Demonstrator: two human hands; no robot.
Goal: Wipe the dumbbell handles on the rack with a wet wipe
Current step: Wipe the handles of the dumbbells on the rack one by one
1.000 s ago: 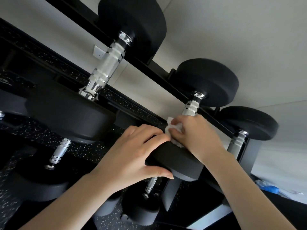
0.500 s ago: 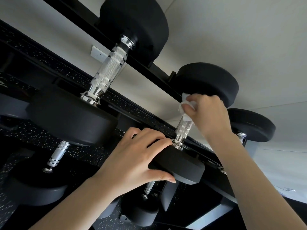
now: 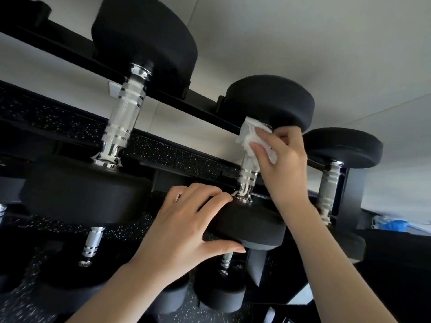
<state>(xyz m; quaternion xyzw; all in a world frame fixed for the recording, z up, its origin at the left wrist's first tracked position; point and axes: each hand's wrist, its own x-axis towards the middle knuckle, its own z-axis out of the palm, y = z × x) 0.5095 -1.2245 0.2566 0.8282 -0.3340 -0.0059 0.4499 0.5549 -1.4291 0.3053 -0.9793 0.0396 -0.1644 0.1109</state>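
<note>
A black dumbbell with a chrome handle [image 3: 246,180] lies across the top tier of the black rack [image 3: 200,113]. My right hand [image 3: 283,159] presses a crumpled white wet wipe [image 3: 250,136] around the far end of that handle, just under the far head [image 3: 268,101]. My left hand [image 3: 186,227] grips the rim of the near head [image 3: 251,227], thumb underneath and fingers on top. The handle's near half shows bare below the wipe.
A bigger dumbbell [image 3: 123,120] rests to the left on the same tier, a smaller one [image 3: 328,185] to the right. More dumbbells [image 3: 92,243] lie on the lower tier above a speckled black floor. A white wall stands behind; something blue [image 3: 394,223] lies at far right.
My right hand slid the wipe from the near end of the handle up to its far end. My left hand stayed on the near head.
</note>
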